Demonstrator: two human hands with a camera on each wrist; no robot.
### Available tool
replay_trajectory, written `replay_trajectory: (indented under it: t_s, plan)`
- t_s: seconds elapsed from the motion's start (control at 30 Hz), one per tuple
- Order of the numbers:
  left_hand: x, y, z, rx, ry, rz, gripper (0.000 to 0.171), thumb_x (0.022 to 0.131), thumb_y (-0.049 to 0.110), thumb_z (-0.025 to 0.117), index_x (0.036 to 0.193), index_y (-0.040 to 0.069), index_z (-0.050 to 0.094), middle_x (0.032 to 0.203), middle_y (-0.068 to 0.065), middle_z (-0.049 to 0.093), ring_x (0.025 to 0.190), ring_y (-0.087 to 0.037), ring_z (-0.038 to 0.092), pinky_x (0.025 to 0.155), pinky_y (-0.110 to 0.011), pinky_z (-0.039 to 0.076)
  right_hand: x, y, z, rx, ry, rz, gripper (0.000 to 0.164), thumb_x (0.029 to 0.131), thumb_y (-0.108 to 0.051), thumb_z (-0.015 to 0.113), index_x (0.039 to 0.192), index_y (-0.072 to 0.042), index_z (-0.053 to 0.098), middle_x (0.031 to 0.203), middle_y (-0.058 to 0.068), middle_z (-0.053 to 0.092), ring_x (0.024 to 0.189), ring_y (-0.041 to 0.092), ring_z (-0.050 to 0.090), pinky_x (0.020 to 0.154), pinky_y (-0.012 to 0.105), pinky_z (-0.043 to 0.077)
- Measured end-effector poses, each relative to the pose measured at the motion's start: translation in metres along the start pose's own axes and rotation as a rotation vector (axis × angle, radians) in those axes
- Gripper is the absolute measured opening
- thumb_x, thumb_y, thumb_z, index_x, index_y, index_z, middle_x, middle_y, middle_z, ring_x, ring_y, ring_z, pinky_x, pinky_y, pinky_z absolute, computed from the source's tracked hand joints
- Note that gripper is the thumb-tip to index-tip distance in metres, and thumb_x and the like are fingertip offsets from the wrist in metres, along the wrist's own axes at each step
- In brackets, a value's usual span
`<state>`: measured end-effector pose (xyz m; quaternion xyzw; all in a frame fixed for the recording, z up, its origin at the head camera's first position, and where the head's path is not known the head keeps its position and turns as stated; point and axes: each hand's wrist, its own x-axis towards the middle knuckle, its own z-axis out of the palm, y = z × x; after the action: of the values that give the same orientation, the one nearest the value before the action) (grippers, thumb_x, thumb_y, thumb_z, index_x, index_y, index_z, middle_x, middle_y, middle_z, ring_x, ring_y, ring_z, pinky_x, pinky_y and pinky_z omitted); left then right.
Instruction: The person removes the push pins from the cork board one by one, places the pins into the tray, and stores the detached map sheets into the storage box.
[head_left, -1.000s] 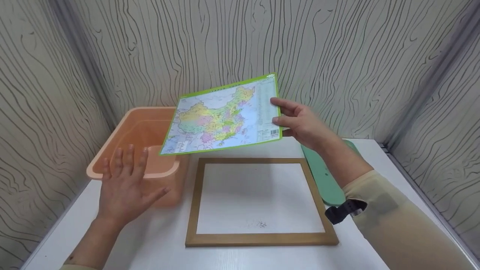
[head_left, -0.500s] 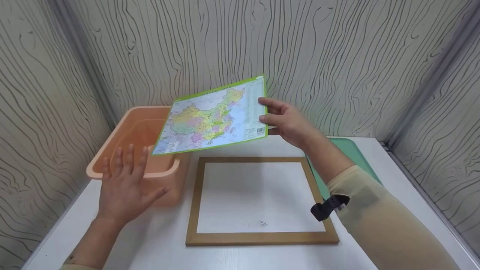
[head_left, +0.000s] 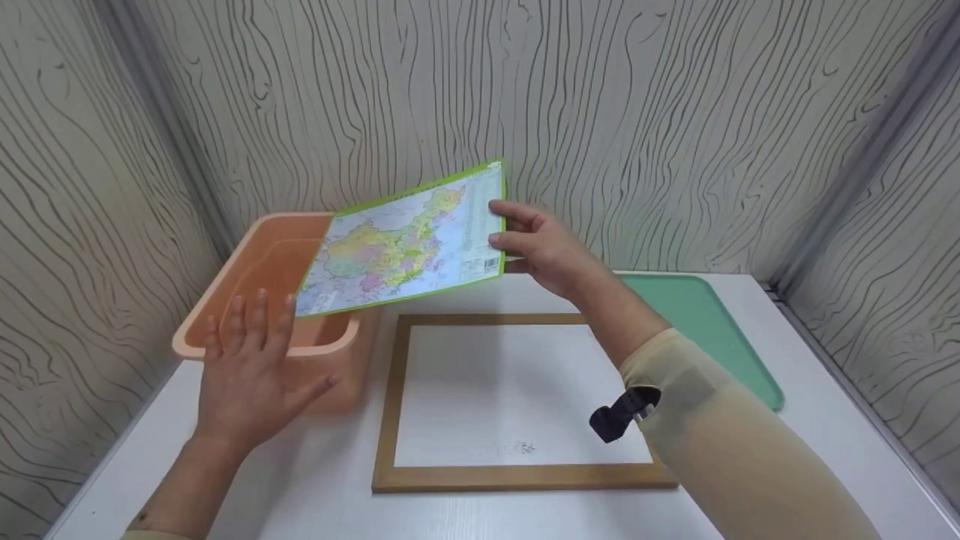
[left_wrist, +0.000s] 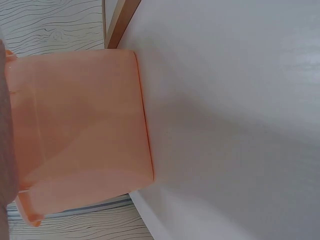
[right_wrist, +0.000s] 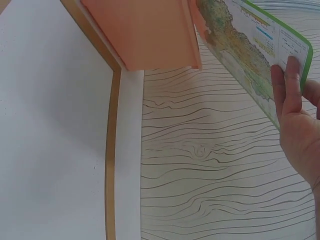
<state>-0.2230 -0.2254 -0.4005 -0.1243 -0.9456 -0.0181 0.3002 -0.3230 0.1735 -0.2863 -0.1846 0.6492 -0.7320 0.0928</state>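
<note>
My right hand (head_left: pixel 551 251) pinches a flat map sheet (head_left: pixel 405 247) with a green border by its right edge. The sheet tilts in the air, its left end over the orange plastic bin (head_left: pixel 341 375). In the right wrist view, fingers (right_wrist: pixel 293 85) of that hand lie across the map (right_wrist: pixel 250 45)'s face. With fingers spread, my left hand (head_left: pixel 244 382) is at the bin's near rim; whether it presses the rim cannot be told. The left wrist view shows the bin's outer wall (left_wrist: pixel 80 125). The bin's inside is partly hidden by the map.
A wooden-framed white board (head_left: pixel 517 476) lies on the white table (head_left: pixel 465 517), with dark specks near its lower edge. Right of it lies a green tray (head_left: pixel 712 330), partly behind my right arm. Wood-patterned walls (head_left: pixel 465 90) enclose the back and sides.
My right hand has moved left with the map, bringing the map further over the bin. More of the green tray now shows. The left hand has not moved.
</note>
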Motion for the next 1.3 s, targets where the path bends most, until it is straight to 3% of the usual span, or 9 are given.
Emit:
replay_trajectory:
  t_s: [0.17, 0.4, 0.53, 0.87, 1.3]
  plan:
    - [0.0, -0.001, 0.0, 0.0, 0.016, 0.014, 0.119, 0.084, 0.079, 0.064, 0.17, 0.01, 0.019, 0.176, -0.023, 0.007, 0.162, -0.044, -0.001, 0.126, -0.065, 0.002, 0.004, 0.002, 0.008, 0.011, -0.009, -0.011, 0.062, 0.104, 0.001, 0.064, 0.162, -0.01, 0.045, 0.149, 0.014, 0.057, 0.123, 0.033, 0.067, 0.095, 0.044, 0.06]
    - [-0.001, -0.002, 0.003, -0.024, 0.056, 0.04, 0.119, 0.088, 0.096, 0.028, 0.17, 0.01, 0.018, 0.178, -0.016, -0.006, 0.163, -0.04, -0.007, 0.125, -0.067, 0.005, 0.011, 0.007, 0.019, 0.044, 0.0, -0.016, 0.063, 0.103, 0.002, 0.064, 0.162, -0.01, 0.045, 0.148, 0.014, 0.058, 0.122, 0.033, 0.068, 0.093, 0.043, 0.061]
    - [-0.001, -0.002, 0.004, -0.019, 0.076, 0.049, 0.12, 0.087, 0.097, 0.02, 0.17, 0.01, 0.017, 0.178, -0.015, -0.009, 0.163, -0.039, -0.007, 0.124, -0.069, 0.006, 0.016, 0.011, 0.025, 0.063, -0.003, -0.024, 0.062, 0.103, 0.002, 0.064, 0.162, -0.011, 0.045, 0.149, 0.013, 0.058, 0.125, 0.034, 0.067, 0.094, 0.044, 0.061]
    - [-0.001, -0.003, 0.003, -0.024, 0.072, 0.043, 0.121, 0.087, 0.097, 0.022, 0.168, 0.008, 0.024, 0.178, -0.016, -0.004, 0.162, -0.041, -0.004, 0.125, -0.068, 0.007, 0.024, 0.021, 0.043, 0.086, -0.012, -0.025, 0.059, 0.104, 0.0, 0.063, 0.161, -0.011, 0.047, 0.147, 0.012, 0.06, 0.125, 0.034, 0.067, 0.096, 0.045, 0.06]
    - [-0.002, -0.003, 0.003, -0.028, 0.038, 0.015, 0.118, 0.085, 0.085, 0.058, 0.17, 0.012, 0.021, 0.177, -0.02, 0.005, 0.162, -0.042, 0.0, 0.125, -0.068, 0.007, 0.035, 0.039, 0.065, 0.145, 0.011, 0.001, 0.061, 0.105, -0.001, 0.063, 0.162, -0.012, 0.045, 0.144, 0.012, 0.063, 0.123, 0.031, 0.068, 0.094, 0.041, 0.061]
